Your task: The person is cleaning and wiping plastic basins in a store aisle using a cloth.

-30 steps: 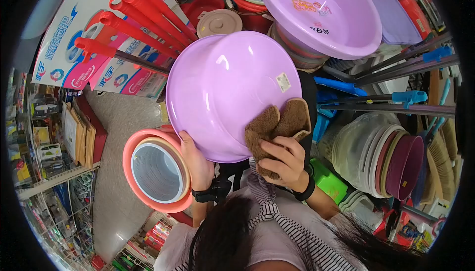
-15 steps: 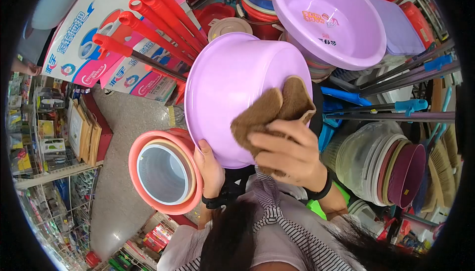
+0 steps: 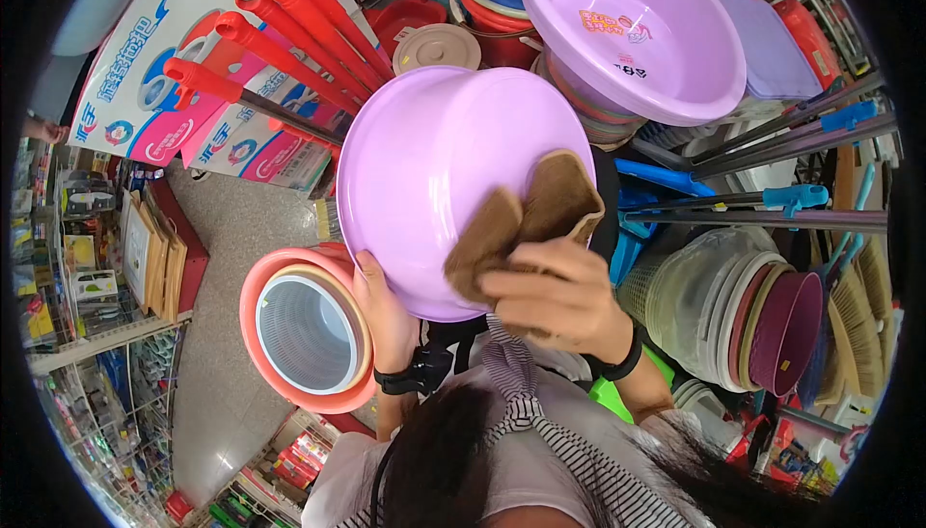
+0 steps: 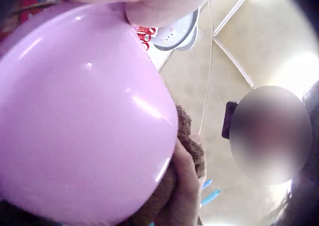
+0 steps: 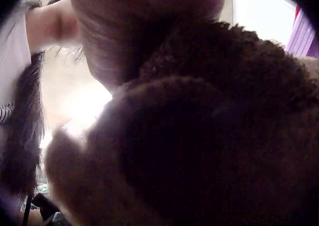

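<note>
A glossy light-purple plastic basin is held tilted in front of the person, its smooth outer side showing in the head view. The left hand grips its lower left rim, thumb on the outside. A brown fuzzy cloth lies folded against the lower right of the basin. My right hand, slightly blurred, holds that cloth with bent fingers. In the left wrist view the basin fills much of the picture, and right-hand fingers show beyond its edge. Dark cloth fills most of the right wrist view.
Another purple basin tops a stack at the back. Red-handled poles lean by printed boxes at left. Nested baskets stand below left, stacked bins at right. Metal poles jut in from the right.
The right hand has slid the cloth further up and left over the basin, covering the white label seen a second ago. The left hand keeps its grip on the rim.
</note>
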`<action>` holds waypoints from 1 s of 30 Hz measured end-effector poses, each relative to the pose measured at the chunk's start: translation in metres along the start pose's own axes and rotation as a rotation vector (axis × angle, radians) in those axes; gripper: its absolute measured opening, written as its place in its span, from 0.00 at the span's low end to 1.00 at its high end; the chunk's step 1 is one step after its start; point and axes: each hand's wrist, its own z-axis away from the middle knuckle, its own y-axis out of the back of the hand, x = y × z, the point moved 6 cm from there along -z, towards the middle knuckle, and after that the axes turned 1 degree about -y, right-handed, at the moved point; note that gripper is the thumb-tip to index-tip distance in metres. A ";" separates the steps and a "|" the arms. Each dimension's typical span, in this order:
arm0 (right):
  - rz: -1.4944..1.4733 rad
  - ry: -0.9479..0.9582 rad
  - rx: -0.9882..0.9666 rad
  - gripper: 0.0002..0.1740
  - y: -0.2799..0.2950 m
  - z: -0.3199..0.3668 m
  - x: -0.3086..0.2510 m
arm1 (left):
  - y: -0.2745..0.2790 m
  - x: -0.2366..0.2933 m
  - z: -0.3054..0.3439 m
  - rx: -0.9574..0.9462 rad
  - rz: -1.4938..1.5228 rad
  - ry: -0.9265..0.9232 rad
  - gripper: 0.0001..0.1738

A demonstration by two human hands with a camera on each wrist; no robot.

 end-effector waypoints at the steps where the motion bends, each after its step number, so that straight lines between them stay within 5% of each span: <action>1: -0.042 0.039 -0.053 0.13 -0.005 0.002 -0.005 | 0.000 0.000 -0.002 0.013 0.038 0.027 0.33; 5: -0.065 0.140 -0.189 0.13 -0.018 0.031 -0.014 | 0.006 0.002 -0.009 0.027 0.051 0.086 0.31; 8: -0.063 0.002 -0.215 0.12 -0.008 0.060 0.009 | 0.013 -0.002 -0.017 0.039 0.056 0.096 0.30; 12: 0.109 -0.263 0.120 0.16 0.003 0.074 0.042 | 0.012 -0.008 -0.018 0.035 0.109 0.121 0.30; 19: -0.115 -0.128 0.035 0.15 -0.015 0.050 0.014 | 0.013 -0.006 -0.018 0.045 0.061 0.124 0.33; 21: -0.168 -0.262 0.024 0.14 -0.009 0.048 0.028 | 0.021 -0.010 -0.016 0.060 0.027 0.122 0.32; 28: -0.070 -0.636 0.526 0.15 0.022 0.011 0.060 | 0.040 -0.012 0.001 -0.085 -0.107 -0.032 0.34; 30: -0.043 -0.496 0.469 0.16 0.022 -0.005 0.044 | 0.037 -0.011 0.002 -0.121 -0.120 -0.054 0.35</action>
